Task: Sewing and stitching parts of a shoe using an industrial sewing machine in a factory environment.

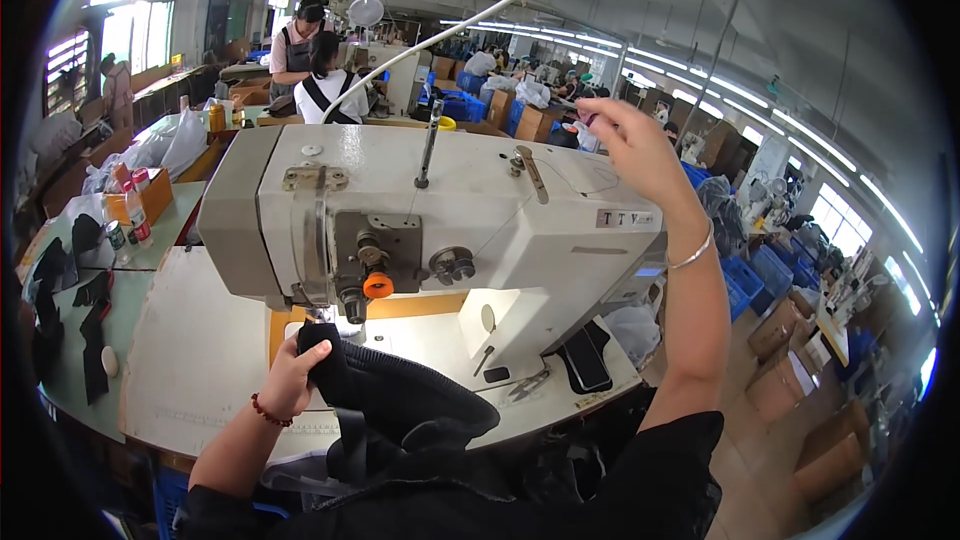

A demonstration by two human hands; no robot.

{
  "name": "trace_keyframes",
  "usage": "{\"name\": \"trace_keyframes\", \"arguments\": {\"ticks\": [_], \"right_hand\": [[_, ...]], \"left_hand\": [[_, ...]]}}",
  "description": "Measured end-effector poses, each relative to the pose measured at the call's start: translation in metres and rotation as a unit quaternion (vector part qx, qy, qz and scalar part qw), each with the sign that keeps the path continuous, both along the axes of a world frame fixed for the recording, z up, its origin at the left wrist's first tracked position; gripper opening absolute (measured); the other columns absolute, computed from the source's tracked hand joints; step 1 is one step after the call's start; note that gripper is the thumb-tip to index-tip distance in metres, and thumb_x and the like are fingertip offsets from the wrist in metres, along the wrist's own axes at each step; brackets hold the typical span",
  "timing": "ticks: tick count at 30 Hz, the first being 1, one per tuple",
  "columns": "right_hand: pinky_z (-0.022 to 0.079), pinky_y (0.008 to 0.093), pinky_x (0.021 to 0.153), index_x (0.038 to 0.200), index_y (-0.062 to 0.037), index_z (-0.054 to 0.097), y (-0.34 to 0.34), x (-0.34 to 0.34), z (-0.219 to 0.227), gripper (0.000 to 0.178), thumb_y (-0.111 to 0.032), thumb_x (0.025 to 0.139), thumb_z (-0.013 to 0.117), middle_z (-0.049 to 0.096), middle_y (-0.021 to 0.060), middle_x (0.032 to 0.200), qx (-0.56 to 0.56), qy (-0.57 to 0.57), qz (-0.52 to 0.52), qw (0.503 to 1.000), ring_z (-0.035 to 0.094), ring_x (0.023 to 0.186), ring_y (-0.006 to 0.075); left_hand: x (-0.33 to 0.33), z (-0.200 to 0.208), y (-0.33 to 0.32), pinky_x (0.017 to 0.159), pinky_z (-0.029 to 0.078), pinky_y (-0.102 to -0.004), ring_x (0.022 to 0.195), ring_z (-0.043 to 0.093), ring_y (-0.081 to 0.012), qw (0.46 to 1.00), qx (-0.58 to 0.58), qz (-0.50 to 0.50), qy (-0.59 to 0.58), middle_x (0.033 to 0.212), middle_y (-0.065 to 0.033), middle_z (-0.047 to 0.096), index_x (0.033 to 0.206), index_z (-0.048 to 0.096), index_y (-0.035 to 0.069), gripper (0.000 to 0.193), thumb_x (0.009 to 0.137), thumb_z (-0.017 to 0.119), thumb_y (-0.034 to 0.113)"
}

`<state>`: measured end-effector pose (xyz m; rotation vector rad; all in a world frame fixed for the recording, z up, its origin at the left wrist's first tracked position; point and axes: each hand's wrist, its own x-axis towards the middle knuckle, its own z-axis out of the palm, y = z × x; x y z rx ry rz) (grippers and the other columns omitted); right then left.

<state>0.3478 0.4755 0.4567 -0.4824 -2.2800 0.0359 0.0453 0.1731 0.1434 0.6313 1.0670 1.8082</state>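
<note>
A small label plate [622, 219] with dark capital letters is sitting below the right hand [635, 145], and faint ruler marks [200, 418] are running beside the left wrist. The left hand [292, 380] is gripping the black fabric piece [415, 395], thumb pressing on top; the piece is sagging rightward from those fingers, in front of the sewing machine [560, 260]. The right fingers are curling above the machine's right end; whether they are pinching anything, I cannot tell. The pale tabletop [180, 340] is spreading left of the left fingers to a worn edge. The fabric is showing fine ribbing, smooth painted casing is gleaming between the hands, and a round orange knob [377, 286] is jutting above the left fingers.
</note>
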Motion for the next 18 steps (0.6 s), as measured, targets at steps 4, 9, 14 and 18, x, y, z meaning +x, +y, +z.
{"name": "trace_keyframes", "arguments": {"ticks": [4,9,14,18], "right_hand": [[0.053,0.0389,0.081,0.132,-0.0017,0.06,-0.052,0.008,0.001,0.04,-0.032,0.107,0.055,0.067,0.0125,0.103,-0.162,0.217,0.321,0.908,0.065,0.09,0.0218],[0.046,0.0433,0.075,0.101,-0.0119,0.049,-0.191,0.026,-0.028,0.035,-0.042,0.113,0.035,0.054,0.0084,0.092,-0.248,0.124,0.653,0.705,0.054,0.081,0.0258],[0.052,0.0427,0.084,0.085,-0.0117,0.056,-0.224,0.027,-0.037,0.014,-0.01,0.098,0.06,0.066,0.0029,0.091,-0.373,0.088,0.665,0.641,0.068,0.099,0.027],[0.049,0.032,0.081,0.087,-0.0162,0.06,-0.22,-0.005,-0.059,0.016,-0.01,0.101,0.062,0.07,-0.0008,0.095,-0.362,0.082,0.74,0.561,0.069,0.097,0.0224]], "left_hand": [[-0.001,-0.002,-0.002,0.094,0.059,-0.0374,0.103,0.07,-0.0195,1.0,0.004,0.006,-0.005,0.11,-0.0081,0.068,0.122,0.06,0.0,0.023,0.1,0.065,0.005],[0.001,-0.002,-0.001,0.094,0.059,-0.037,0.102,0.07,-0.0192,0.999,-0.024,0.027,-0.016,0.11,-0.0079,0.068,0.122,0.061,0.0,0.023,0.1,0.066,0.005],[0.006,-0.006,0.002,0.091,0.059,-0.0357,0.1,0.069,-0.018,0.999,0.001,0.033,-0.009,0.109,-0.0065,0.069,0.12,0.063,0.001,0.023,0.099,0.067,0.007],[0.006,-0.01,0.002,0.087,0.06,-0.0358,0.1,0.069,-0.0174,0.997,-0.018,0.076,-0.029,0.111,-0.0055,0.069,0.123,0.063,0.002,0.026,0.099,0.069,0.007]]}}
